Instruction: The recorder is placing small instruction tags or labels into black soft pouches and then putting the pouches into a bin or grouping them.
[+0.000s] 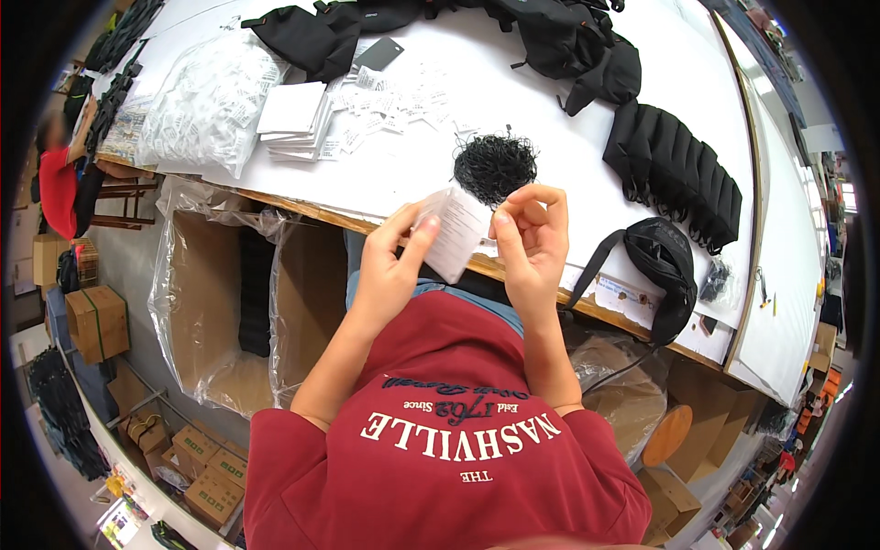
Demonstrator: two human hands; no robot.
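Just past the table's front edge, my left hand [390, 261] grips a white folded leaflet [456, 234] with small print, thumb on its face. My right hand [536, 243] is beside the leaflet's right edge, thumb and index finger pinched together. Whatever lies in that pinch is too small to make out. Right beyond both hands is a tangled heap of thin black cords [495, 167]. Farther left sits a stack of white leaflets [293, 124], with small white printed tags [390, 105] scattered by it.
A clear bag of white tags [211, 110] stands at the table's left. Black bags [568, 46] lie at the back, and a row of black pouches [674, 170] at the right. A strapped black bag [662, 270] rests near the front edge. Below left is a plastic-lined carton [202, 312].
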